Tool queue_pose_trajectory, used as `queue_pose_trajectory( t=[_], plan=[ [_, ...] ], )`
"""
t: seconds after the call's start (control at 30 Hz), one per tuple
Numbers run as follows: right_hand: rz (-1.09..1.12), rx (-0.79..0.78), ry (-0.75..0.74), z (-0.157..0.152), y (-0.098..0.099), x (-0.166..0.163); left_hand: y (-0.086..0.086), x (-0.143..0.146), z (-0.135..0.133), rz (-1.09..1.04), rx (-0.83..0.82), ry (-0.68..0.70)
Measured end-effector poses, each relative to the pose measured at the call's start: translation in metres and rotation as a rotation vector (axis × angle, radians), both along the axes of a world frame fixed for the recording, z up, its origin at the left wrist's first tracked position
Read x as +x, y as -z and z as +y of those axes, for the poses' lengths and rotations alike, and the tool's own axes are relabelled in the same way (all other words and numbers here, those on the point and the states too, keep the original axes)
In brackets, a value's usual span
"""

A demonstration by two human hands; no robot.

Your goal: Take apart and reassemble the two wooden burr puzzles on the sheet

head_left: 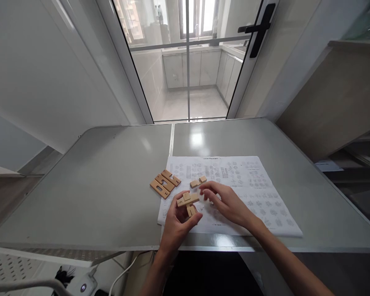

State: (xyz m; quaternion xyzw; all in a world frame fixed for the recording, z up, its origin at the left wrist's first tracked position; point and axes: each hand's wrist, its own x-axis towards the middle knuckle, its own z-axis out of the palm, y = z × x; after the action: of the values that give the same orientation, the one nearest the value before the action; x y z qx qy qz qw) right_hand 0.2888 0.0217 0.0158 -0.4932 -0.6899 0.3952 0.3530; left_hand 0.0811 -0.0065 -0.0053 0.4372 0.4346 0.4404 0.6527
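Basically, the left hand (179,226) is the clamp while the right hand (226,201) floats free.

From my end of the feed, I see the left's thumb and fingers closed around the crossed blocks (187,199), holding them up over the sheet (234,201), probably so they don't slip and the right can get at them. The right's half-curled just beside them, fingers a bit apart; looks like it's got nothing, though the tips are blurry. A notched block (194,184) lies on the sheet just past those tips, handy reach imo. Three darker plates (164,183) lie flat, side by side, across the sheet's left edge and the desk (95,189), numbers up, I guess for easy reading.
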Motion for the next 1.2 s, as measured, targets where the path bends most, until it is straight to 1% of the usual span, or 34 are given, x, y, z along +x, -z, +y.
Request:
queue_pose_trajectory(
  t=[0.07, 0.1, 0.13, 0.2, 0.27, 0.37, 0.4, 0.47, 0.53, 0.57, 0.63, 0.7, 0.8, 0.93, 1.07, 1.2],
  plan=[
    [-0.104, 0.159, 0.121, 0.009, 0.011, -0.002, -0.001, 0.001, 0.000, 0.007, -0.011, -0.026],
    [-0.169, 0.219, 0.159, 0.014, 0.016, -0.003, -0.001, 0.002, 0.000, 0.014, -0.015, -0.029],
    [-0.228, 0.244, 0.168, 0.019, 0.021, -0.004, -0.001, 0.002, -0.001, 0.019, -0.017, -0.025],
    [-0.292, 0.247, 0.165, 0.027, 0.029, -0.006, -0.002, 0.002, -0.001, 0.018, -0.015, -0.013],
    [-0.297, 0.229, 0.165, 0.032, 0.032, -0.007, -0.003, 0.003, -0.002, 0.015, -0.013, 0.001],
    [-0.274, 0.197, 0.193, 0.030, 0.029, -0.005, -0.004, 0.002, -0.002, 0.019, -0.010, 0.007],
    [-0.251, 0.175, 0.203, 0.027, 0.026, -0.003, -0.004, 0.002, -0.002, 0.023, -0.009, 0.007],
    [-0.124, 0.083, 0.215, 0.017, 0.017, 0.002, -0.004, 0.002, -0.002, 0.030, -0.004, 0.004],
    [0.168, -0.119, 0.195, 0.006, 0.007, 0.007, -0.003, 0.002, -0.002, 0.034, 0.002, 0.005],
    [0.295, -0.217, 0.167, 0.000, 0.003, 0.009, -0.003, 0.001, -0.002, 0.034, 0.006, 0.008],
    [0.457, -0.397, 0.062, -0.012, -0.004, 0.012, -0.002, 0.001, -0.002, 0.032, 0.013, 0.017],
    [0.551, -0.504, -0.026, -0.021, -0.006, 0.013, -0.001, 0.000, -0.001, 0.023, 0.016, 0.028],
    [0.613, -0.586, -0.069, -0.031, -0.001, 0.011, -0.001, -0.001, -0.001, 0.007, 0.031, 0.041],
    [0.688, -0.640, -0.046, -0.037, 0.005, 0.001, -0.001, -0.001, -0.001, 0.017, 0.055, 0.073],
    [0.729, -0.689, 0.044, -0.041, 0.002, -0.009, 0.003, -0.001, -0.004, 0.088, 0.081, 0.069],
    [0.675, -0.689, 0.136, -0.044, -0.006, -0.013, 0.004, 0.001, -0.006, 0.170, 0.125, 0.045]
  ],
)
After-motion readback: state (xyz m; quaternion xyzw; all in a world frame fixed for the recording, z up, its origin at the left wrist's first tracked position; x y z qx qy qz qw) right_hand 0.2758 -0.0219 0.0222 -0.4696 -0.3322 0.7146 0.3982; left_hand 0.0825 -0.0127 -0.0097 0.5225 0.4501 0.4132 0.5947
